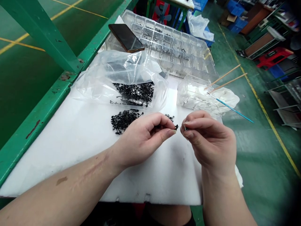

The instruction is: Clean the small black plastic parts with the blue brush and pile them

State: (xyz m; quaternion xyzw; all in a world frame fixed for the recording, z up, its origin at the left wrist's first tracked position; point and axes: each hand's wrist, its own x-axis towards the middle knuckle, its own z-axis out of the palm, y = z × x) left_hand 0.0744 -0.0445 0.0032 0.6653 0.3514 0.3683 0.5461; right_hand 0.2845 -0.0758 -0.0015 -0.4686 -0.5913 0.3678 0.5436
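Observation:
My left hand (pixel 150 135) pinches a small black part (pixel 176 127) between thumb and forefinger, its tip poking out toward the right. Facing it a short gap away, my right hand (pixel 207 135) is closed in a pinch on a tiny greyish piece (pixel 185 128), mostly covered by the fingertips. Behind my left hand lies a loose pile of small black parts (pixel 124 121) on the white work surface (pixel 77 138). A few small dark pieces (pixel 169 117) lie just beyond the two hands. More black parts (pixel 136 92) show at the mouth of a clear plastic bag (pixel 105 70).
A phone (pixel 127 37) rests near a clear compartment tray (pixel 169 44) holding small parts. To the right, a clear box (pixel 192 94) contains white material, with wooden sticks (pixel 223 77) and a blue stick (pixel 235 110) across it. A green metal frame (pixel 70 67) borders the left side.

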